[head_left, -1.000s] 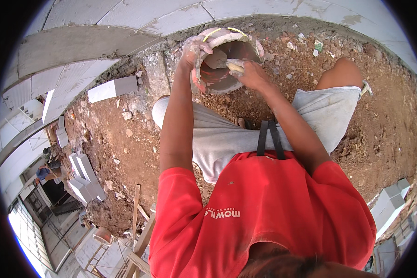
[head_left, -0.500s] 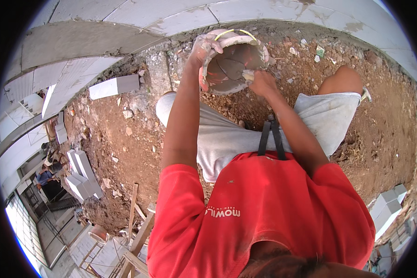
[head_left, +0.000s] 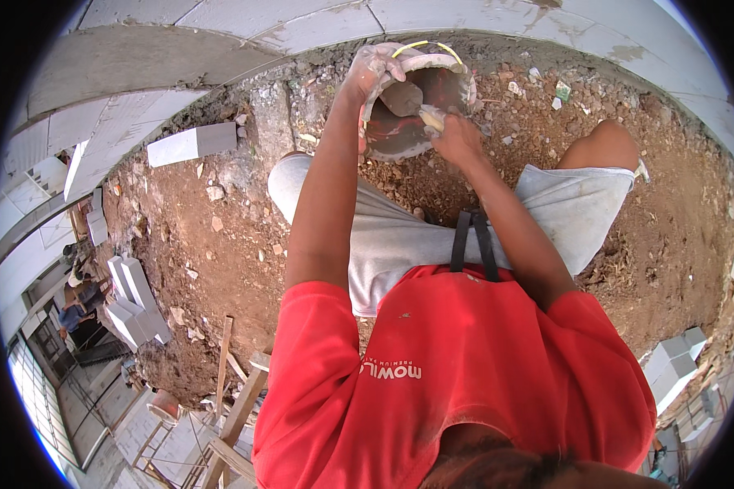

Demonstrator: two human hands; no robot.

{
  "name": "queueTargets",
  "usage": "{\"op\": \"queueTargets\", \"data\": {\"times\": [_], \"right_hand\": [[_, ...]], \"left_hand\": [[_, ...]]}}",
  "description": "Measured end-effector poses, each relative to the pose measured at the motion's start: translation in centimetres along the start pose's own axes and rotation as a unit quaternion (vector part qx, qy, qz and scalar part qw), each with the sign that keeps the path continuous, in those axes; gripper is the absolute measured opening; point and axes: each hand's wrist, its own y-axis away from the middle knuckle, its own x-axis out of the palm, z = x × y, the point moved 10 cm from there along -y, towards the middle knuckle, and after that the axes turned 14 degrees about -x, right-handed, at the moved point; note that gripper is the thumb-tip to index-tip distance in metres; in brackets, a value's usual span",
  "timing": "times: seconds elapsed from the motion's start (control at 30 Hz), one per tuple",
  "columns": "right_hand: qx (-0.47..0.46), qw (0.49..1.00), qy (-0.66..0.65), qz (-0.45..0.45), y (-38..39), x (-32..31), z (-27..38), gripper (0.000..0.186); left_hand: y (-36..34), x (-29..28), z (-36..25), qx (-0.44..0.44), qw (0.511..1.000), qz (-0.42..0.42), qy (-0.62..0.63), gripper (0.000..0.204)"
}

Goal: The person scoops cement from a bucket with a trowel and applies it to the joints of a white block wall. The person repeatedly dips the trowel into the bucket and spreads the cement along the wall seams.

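A mortar-smeared bucket point(head_left: 466, 88) with a yellow handle stands on the soil in front of me, tipped slightly. Wrapped over its left rim, my left hand point(head_left: 373, 68) steadies it; grey paste coats the fingers. My right hand point(head_left: 458, 140) grips the pale handle of a trowel point(head_left: 401, 99). The trowel's blade is inside the bucket, coated in grey mortar, above the wet mortar point(head_left: 395, 145) lying in the bottom. My fingers hide part of the handle.
A light block wall point(head_left: 465, 18) runs along the far side. One white block point(head_left: 192, 145) lies left of the bucket; stacked blocks point(head_left: 141, 303) stand further left, others point(head_left: 673, 368) at right. Timber pieces point(head_left: 240, 420) lean at lower left. A person point(head_left: 73, 314) is at far left.
The trowel's blade has lifted and turned, now showing toward the bucket's left far side. My left hand and the bucket's rim have shifted slightly; the view has turned a little.
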Motion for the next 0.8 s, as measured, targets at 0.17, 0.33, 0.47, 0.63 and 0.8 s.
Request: {"op": "queueTargets", "data": {"times": [0.17, 0.33, 0.47, 0.63, 0.8], "right_hand": [[0.005, 0.999, -0.027, 0.030, 0.4, 0.1, 0.2, 0.053], [0.012, 1.000, 0.003, 0.022, -0.1, 0.4, -1.5, 0.049], [-0.017, 0.999, -0.021, -0.022, 0.5, -0.3, 0.0, 0.045], [0.013, 0.999, -0.012, 0.035, -0.3, -0.3, 0.1, 0.046], [0.000, 0.997, -0.019, -0.079, 0.5, -1.4, -0.2, 0.037]], "left_hand": [[1.0, -1.9, -0.6, 0.030, 0.998, -0.009, -0.048, 0.026], [1.1, 0.2, -2.1, 0.019, 1.000, -0.001, -0.007, 0.019], [1.8, -0.6, -1.9, 0.025, 0.999, -0.033, -0.020, 0.015], [1.8, -0.2, -1.7, 0.072, 0.997, 0.007, 0.011, 0.017], [0.8, -0.2, -1.0, 0.042, 0.998, -0.032, 0.047, 0.022]]}}
